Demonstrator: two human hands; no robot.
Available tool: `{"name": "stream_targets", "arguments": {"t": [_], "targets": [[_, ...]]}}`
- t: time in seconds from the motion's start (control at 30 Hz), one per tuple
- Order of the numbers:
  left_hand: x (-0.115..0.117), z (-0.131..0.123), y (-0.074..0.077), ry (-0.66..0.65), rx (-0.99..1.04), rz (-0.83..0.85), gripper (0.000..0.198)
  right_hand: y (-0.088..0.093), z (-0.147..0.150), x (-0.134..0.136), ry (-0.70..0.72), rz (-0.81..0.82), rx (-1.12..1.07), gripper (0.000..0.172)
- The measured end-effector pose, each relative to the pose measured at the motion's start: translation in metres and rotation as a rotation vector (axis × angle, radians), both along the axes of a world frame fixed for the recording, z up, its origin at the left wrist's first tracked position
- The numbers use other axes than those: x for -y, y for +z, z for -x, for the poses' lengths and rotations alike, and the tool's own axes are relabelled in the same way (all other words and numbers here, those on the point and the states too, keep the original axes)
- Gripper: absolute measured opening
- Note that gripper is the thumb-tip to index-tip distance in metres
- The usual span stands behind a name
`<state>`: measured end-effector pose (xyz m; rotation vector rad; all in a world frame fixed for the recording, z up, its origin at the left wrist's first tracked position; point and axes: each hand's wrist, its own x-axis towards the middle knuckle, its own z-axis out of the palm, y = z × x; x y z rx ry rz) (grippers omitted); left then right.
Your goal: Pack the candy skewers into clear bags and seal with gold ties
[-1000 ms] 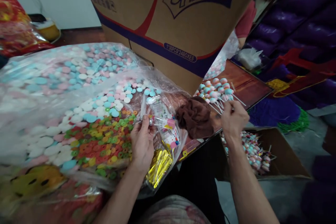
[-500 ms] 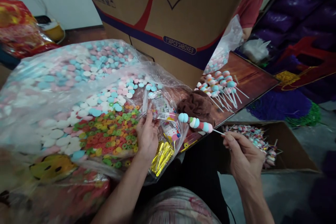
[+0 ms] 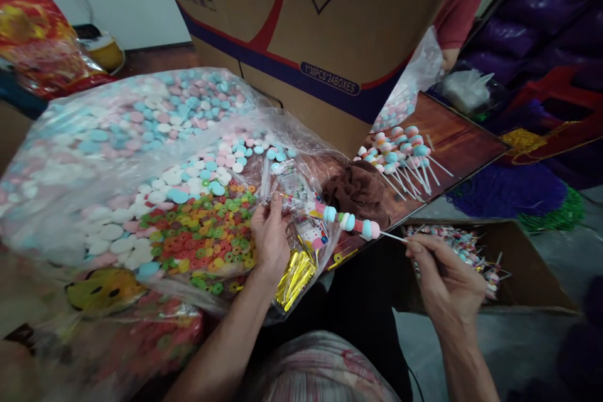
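Observation:
My right hand (image 3: 447,282) pinches the white stick of a candy skewer (image 3: 347,222), threaded with blue, white and pink marshmallows and gummy rings. Its far end points left and meets a small clear plastic sleeve (image 3: 298,205). That sleeve is pinched between the thumb and fingers of my left hand (image 3: 271,235). Just below lies a bundle of gold twist ties (image 3: 296,277). Printed clear sleeves (image 3: 291,181) lie behind my left hand. To its left spread gummy rings (image 3: 202,232) and loose marshmallows (image 3: 181,103) on and under clear plastic.
A large carton (image 3: 264,69) stands behind. Unwrapped skewers (image 3: 400,149) lie at the table's right, beside a brown cloth (image 3: 355,187). Below right, an open cardboard box (image 3: 527,270) holds wrapped skewers. A person's red sleeve (image 3: 459,9) shows behind the carton.
The skewer's tip has moved left relative to the sleeve and now overlaps its mouth. Both hands keep their holds; the whole view has shifted slightly.

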<state>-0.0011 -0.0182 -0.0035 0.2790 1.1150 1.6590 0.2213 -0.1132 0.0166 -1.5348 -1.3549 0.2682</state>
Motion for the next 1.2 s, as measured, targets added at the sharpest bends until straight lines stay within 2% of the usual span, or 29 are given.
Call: {"name": "stream_targets", "arguments": {"t": [0.17,0.47,0.63,0.87,1.03,1.2], "targets": [[0.001,-0.001,-0.003,-0.05,-0.031,-0.003,0.034,0.005,0.0,0.001,0.031,-0.026,0.052,0.01],[0.002,-0.001,-0.002,-0.095,-0.011,0.022,0.031,-0.005,-0.009,0.0,0.094,0.066,-0.037,0.009],[0.002,-0.001,-0.003,-0.075,-0.028,0.034,0.03,-0.01,-0.009,0.0,0.075,0.068,-0.075,0.008],[0.006,-0.006,-0.007,-0.132,-0.089,0.023,0.034,-0.013,0.001,-0.002,0.037,0.095,-0.037,0.01],[0.007,-0.007,-0.007,-0.112,-0.084,0.021,0.034,-0.017,0.006,-0.001,0.018,0.138,-0.133,0.012],[0.006,-0.009,-0.006,-0.024,-0.082,-0.017,0.035,-0.018,0.01,0.001,0.012,0.195,-0.218,0.014]]}}
